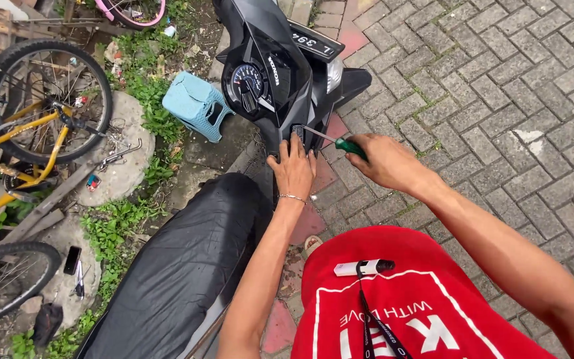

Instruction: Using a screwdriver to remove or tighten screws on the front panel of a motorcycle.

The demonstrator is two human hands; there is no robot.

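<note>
In the head view, the person stood beside a black scooter (260, 73) parked on a brick-paved ground (499, 86), its front panel turned toward them so the fasteners below the round speedometer (247, 78) could be reached. The left hand (292, 169) lay flat against the dark panel just under the handlebar cluster, fingers (286, 147) spread and pressed on it, gripping nothing, apparently to brace the bodywork. The right hand (385, 161) was closed around the green handle of a screwdriver (340, 143), whose thin metal shaft slanted up and left so that its tip met the panel just beside the left fingertips. The scooter's black seat (187, 266) ran down toward the lower left edge of the picture. Beyond it, on a weedy strip, lay a light blue plastic stool (196, 105) tipped on its side, a yellow bicycle (28, 126) and a few small tools on round concrete slabs (117, 159).
</note>
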